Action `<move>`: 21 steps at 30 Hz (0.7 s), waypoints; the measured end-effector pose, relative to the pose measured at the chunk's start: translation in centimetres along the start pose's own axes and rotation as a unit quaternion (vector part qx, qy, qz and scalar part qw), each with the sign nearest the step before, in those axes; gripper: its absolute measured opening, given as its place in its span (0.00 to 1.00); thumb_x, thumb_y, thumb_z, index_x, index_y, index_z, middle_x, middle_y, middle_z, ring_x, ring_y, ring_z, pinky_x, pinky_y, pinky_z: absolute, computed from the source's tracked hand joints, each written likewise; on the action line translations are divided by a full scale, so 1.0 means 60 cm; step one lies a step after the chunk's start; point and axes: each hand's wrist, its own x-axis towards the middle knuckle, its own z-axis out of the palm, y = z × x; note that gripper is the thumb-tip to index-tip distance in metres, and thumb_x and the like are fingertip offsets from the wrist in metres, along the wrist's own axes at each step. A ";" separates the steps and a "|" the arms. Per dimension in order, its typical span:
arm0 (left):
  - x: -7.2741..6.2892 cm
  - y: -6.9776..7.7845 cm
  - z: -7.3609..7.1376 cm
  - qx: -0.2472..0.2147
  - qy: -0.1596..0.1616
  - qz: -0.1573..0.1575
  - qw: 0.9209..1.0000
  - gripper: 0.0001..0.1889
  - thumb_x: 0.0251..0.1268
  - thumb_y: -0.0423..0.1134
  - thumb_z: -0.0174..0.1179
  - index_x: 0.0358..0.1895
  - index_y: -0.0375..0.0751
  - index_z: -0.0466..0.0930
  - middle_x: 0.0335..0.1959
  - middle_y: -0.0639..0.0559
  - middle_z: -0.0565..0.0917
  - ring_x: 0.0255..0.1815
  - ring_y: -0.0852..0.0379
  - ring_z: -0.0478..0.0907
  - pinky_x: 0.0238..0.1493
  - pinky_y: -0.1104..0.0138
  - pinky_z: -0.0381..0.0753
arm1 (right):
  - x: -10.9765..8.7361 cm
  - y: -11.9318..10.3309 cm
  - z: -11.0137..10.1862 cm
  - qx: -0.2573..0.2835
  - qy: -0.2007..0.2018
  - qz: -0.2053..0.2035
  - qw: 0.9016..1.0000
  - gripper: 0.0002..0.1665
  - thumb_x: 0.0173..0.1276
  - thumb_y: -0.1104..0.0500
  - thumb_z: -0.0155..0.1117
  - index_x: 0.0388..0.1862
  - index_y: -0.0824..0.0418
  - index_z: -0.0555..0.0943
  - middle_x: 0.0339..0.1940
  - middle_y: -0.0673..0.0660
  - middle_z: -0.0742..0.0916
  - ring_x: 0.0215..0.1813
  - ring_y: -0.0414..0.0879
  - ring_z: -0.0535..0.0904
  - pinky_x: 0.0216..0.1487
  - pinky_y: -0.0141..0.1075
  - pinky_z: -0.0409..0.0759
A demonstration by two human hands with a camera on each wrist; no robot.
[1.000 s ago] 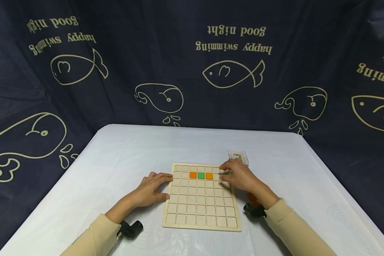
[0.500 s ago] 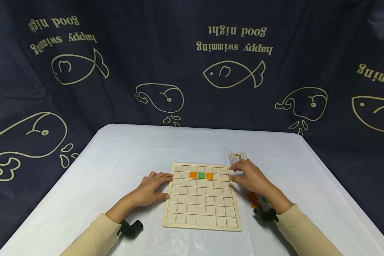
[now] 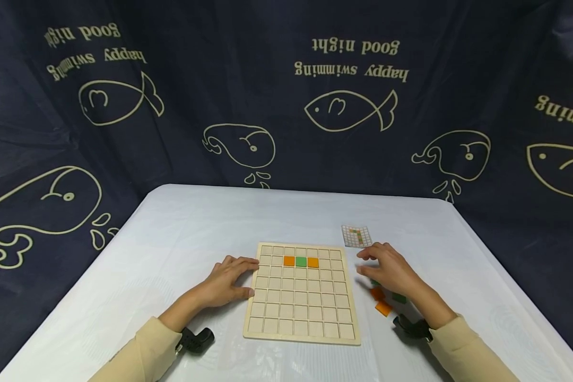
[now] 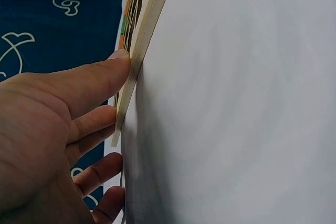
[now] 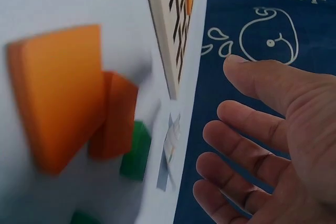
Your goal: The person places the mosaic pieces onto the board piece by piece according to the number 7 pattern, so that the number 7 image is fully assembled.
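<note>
A wooden grid board (image 3: 302, 302) lies flat on the table, with two orange tiles, one of them this orange tile (image 3: 289, 261), and a green tile (image 3: 301, 262) between them in one row. My left hand (image 3: 222, 284) touches the board's left edge with thumb and fingertips. To the right of the board, my right hand (image 3: 387, 268) hovers above loose tiles with its fingers apart and nothing between them. Beneath it lie a loose orange tile (image 3: 383, 308), another orange one and a green tile (image 3: 399, 298); a further green tile is partly hidden by the hand.
A small card (image 3: 356, 236) printed with a coloured grid pattern lies behind the board's right corner. The white-covered table (image 3: 196, 223) ends at a dark curtain (image 3: 286, 106) with fish and whale drawings. Black devices (image 3: 198, 340) are strapped at both wrists.
My right hand has moved right from above the board's right columns to over the loose tiles, uncovering more of the tiles and the card. My left hand stays at the board's edge.
</note>
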 end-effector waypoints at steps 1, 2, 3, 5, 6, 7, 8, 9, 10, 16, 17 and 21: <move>0.000 0.000 0.000 -0.001 0.000 0.000 1.000 0.30 0.57 0.46 0.65 0.64 0.42 0.71 0.68 0.51 0.70 0.57 0.53 0.64 0.47 0.62 0.57 | -0.003 0.002 -0.001 0.001 0.000 0.003 1.000 0.18 0.60 0.52 0.68 0.47 0.59 0.82 0.41 0.54 0.82 0.47 0.50 0.74 0.44 0.44 0.74; 0.000 0.001 0.000 -0.001 0.000 0.000 1.000 0.30 0.57 0.46 0.65 0.64 0.42 0.70 0.68 0.51 0.69 0.57 0.53 0.64 0.47 0.62 0.57 | -0.005 0.004 -0.002 -0.001 0.000 0.009 1.000 0.18 0.59 0.52 0.68 0.47 0.58 0.82 0.41 0.53 0.82 0.47 0.49 0.74 0.44 0.43 0.74; 0.000 0.001 0.000 -0.001 -0.001 0.001 1.000 0.30 0.57 0.46 0.64 0.64 0.42 0.70 0.68 0.51 0.69 0.57 0.53 0.64 0.47 0.62 0.57 | -0.007 0.007 -0.003 -0.002 0.000 0.013 1.000 0.18 0.59 0.52 0.69 0.47 0.58 0.83 0.41 0.53 0.83 0.46 0.49 0.74 0.44 0.44 0.74; 0.000 0.002 0.000 -0.002 -0.002 -0.002 1.000 0.30 0.57 0.46 0.64 0.64 0.43 0.70 0.68 0.52 0.69 0.58 0.53 0.64 0.47 0.62 0.57 | -0.012 0.012 -0.004 -0.002 -0.001 0.024 1.000 0.18 0.59 0.52 0.69 0.46 0.58 0.83 0.41 0.53 0.83 0.47 0.49 0.74 0.45 0.44 0.74; 0.000 0.002 0.000 -0.001 -0.002 -0.001 1.000 0.30 0.58 0.47 0.64 0.64 0.43 0.70 0.68 0.51 0.69 0.58 0.53 0.64 0.47 0.62 0.57 | -0.015 0.014 -0.004 -0.002 -0.002 0.030 1.000 0.18 0.58 0.52 0.69 0.46 0.58 0.83 0.41 0.53 0.83 0.47 0.48 0.74 0.46 0.44 0.74; 0.000 0.001 0.001 -0.001 -0.002 0.000 1.000 0.30 0.58 0.47 0.64 0.64 0.43 0.70 0.68 0.51 0.69 0.58 0.53 0.64 0.47 0.62 0.57 | -0.017 0.017 -0.004 0.000 -0.002 0.034 0.999 0.17 0.58 0.52 0.69 0.45 0.58 0.83 0.41 0.53 0.83 0.47 0.49 0.74 0.46 0.45 0.74; 0.000 0.001 0.001 0.000 -0.001 0.001 1.000 0.30 0.58 0.47 0.64 0.64 0.42 0.70 0.68 0.51 0.69 0.57 0.52 0.64 0.47 0.62 0.58 | -0.020 0.019 -0.004 0.000 -0.002 0.038 0.999 0.17 0.58 0.53 0.69 0.45 0.58 0.83 0.41 0.53 0.83 0.47 0.49 0.74 0.46 0.45 0.74; 0.000 0.001 0.001 0.001 -0.001 0.002 1.000 0.30 0.58 0.47 0.64 0.64 0.42 0.70 0.68 0.51 0.70 0.57 0.52 0.64 0.47 0.62 0.58 | -0.021 0.022 -0.004 0.000 -0.003 0.042 0.999 0.17 0.58 0.53 0.69 0.44 0.58 0.83 0.41 0.53 0.83 0.47 0.49 0.74 0.46 0.45 0.74; -0.001 0.001 0.001 0.001 0.000 0.002 1.000 0.30 0.58 0.48 0.64 0.64 0.42 0.71 0.68 0.51 0.70 0.57 0.53 0.65 0.47 0.62 0.58 | -0.023 0.024 -0.004 0.000 -0.003 0.045 0.999 0.16 0.58 0.53 0.69 0.44 0.58 0.83 0.41 0.53 0.83 0.47 0.49 0.74 0.47 0.46 0.74; -0.001 0.001 0.000 0.001 0.003 0.003 1.000 0.30 0.58 0.47 0.64 0.63 0.42 0.71 0.67 0.51 0.70 0.57 0.53 0.65 0.46 0.62 0.57 | -0.031 0.034 -0.004 -0.008 0.000 0.045 0.999 0.16 0.57 0.55 0.69 0.44 0.59 0.84 0.40 0.53 0.84 0.46 0.49 0.75 0.46 0.45 0.73; -0.001 0.002 0.000 0.002 0.002 0.003 1.000 0.30 0.58 0.47 0.64 0.63 0.42 0.71 0.68 0.51 0.70 0.57 0.53 0.65 0.46 0.62 0.57 | -0.032 0.036 -0.004 -0.008 0.000 0.045 0.999 0.16 0.57 0.55 0.69 0.44 0.59 0.84 0.40 0.53 0.83 0.46 0.49 0.75 0.46 0.44 0.73; 0.000 0.003 0.000 0.000 -0.002 -0.001 1.000 0.30 0.58 0.46 0.64 0.64 0.43 0.70 0.68 0.52 0.69 0.57 0.53 0.64 0.47 0.62 0.57 | -0.036 0.042 -0.003 -0.013 0.000 0.037 0.999 0.16 0.57 0.55 0.69 0.43 0.59 0.84 0.39 0.52 0.83 0.44 0.48 0.74 0.44 0.43 0.72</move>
